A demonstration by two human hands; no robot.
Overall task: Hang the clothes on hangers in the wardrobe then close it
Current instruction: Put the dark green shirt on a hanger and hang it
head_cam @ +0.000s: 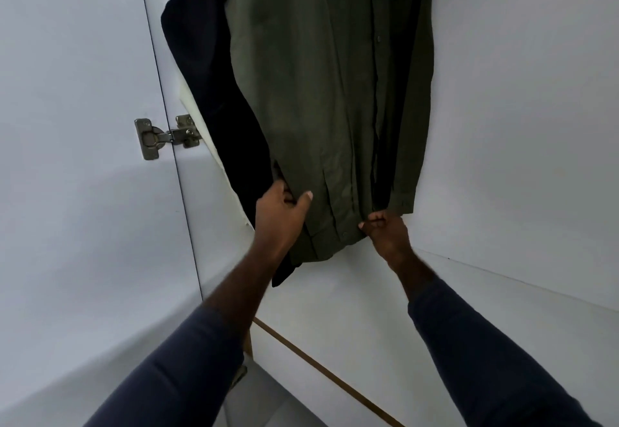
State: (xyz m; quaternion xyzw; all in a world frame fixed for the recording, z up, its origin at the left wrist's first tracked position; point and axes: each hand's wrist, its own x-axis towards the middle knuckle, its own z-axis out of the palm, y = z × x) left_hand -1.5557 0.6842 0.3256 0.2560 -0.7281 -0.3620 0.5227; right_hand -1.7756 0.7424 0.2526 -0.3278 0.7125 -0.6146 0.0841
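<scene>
Inside the white wardrobe [502,125], the hanging olive-green button-up shirt [328,91] is gripped at its hem by the left hand [281,215] and pinched by the right hand [385,230]; a dark navy garment [214,84] is hung just behind.

Silver metal hinge [166,136] at mid-left, pale grey floor [274,408] at bottom centre, thin brown edge strip [321,368] running diagonally just beside it.

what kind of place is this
Probably the inside of a white wardrobe: a green button shirt hangs beside a dark garment, and a metal hinge joins the open door.
</scene>
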